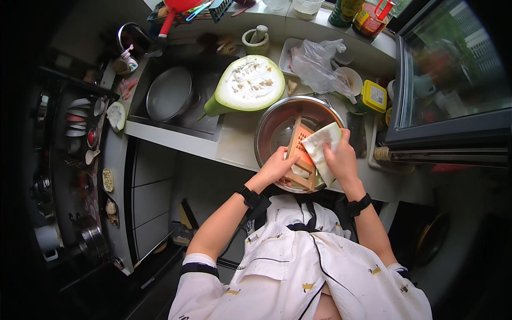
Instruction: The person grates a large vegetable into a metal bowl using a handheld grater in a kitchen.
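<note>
My left hand (pixel 279 165) grips a wooden-framed grater with an orange plate (pixel 300 147), tilted inside a large stainless steel bowl (pixel 262 132). My right hand (pixel 341 159) holds a wedge of pale gourd (pixel 323 141) with white spongy flesh and green rind, its edge against or just over the grater plate. Some pale pieces lie low in the bowl, partly hidden by the grater and my left hand. Behind the bowl, to the left, a halved green gourd (pixel 253 82) rests cut face up, showing white flesh and seeds.
A sink holds a round metal pan (pixel 169 94) at left. Behind stand a stone mortar with pestle (pixel 256 41), a crumpled plastic bag (pixel 320 60) and a yellow-lidded container (pixel 374 96). An open window (pixel 452 72) juts in at right. Another gourd piece (pixel 116 116) lies on the left counter.
</note>
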`<action>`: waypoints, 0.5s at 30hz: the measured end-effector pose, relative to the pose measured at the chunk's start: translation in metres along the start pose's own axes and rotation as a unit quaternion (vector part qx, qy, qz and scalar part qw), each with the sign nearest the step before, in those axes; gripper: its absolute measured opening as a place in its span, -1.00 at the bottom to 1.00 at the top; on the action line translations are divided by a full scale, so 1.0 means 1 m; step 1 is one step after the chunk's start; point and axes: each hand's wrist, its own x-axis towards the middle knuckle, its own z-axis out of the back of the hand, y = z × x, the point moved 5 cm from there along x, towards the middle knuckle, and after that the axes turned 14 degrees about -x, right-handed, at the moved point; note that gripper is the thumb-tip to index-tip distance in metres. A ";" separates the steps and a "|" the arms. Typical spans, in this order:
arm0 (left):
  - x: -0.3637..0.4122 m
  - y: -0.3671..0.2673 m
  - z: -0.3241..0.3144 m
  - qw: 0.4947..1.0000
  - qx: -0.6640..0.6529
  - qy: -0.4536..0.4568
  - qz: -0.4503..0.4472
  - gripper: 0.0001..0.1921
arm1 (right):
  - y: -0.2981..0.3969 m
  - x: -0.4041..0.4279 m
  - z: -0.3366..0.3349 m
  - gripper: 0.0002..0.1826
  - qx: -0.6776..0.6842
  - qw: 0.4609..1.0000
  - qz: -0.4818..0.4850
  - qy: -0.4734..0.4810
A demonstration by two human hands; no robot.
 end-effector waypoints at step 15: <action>-0.001 0.029 -0.015 0.996 -0.006 -0.076 -0.039 -0.55 | 0.012 0.075 -0.045 -0.55 -0.217 0.972 0.091 0.020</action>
